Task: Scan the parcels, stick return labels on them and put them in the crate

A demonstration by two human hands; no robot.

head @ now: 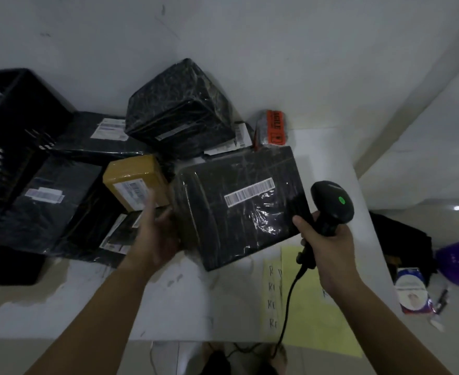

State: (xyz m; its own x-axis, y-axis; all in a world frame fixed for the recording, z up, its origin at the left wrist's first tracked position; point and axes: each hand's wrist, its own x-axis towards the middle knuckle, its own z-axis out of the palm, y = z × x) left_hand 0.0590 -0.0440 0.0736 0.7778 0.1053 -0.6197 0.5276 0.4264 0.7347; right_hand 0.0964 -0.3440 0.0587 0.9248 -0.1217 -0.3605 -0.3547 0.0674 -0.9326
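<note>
A person's right hand is closed round a handheld scanner, poised just beside a black, plastic-wrapped parcel. The left hand grips the parcel's left edge and tips its barcode upward above the surface, apparently for a clean read. Yellow return labels lie near the wrist, and the black crate stands far left, past other parcels.

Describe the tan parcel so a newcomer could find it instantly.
Start at the black crate at far left and look right, toward the middle of the frame. The tan parcel sits there, just left of the large black parcel the left hand holds. It is the only tan box there; every neighbour is wrapped in black plastic.
</note>
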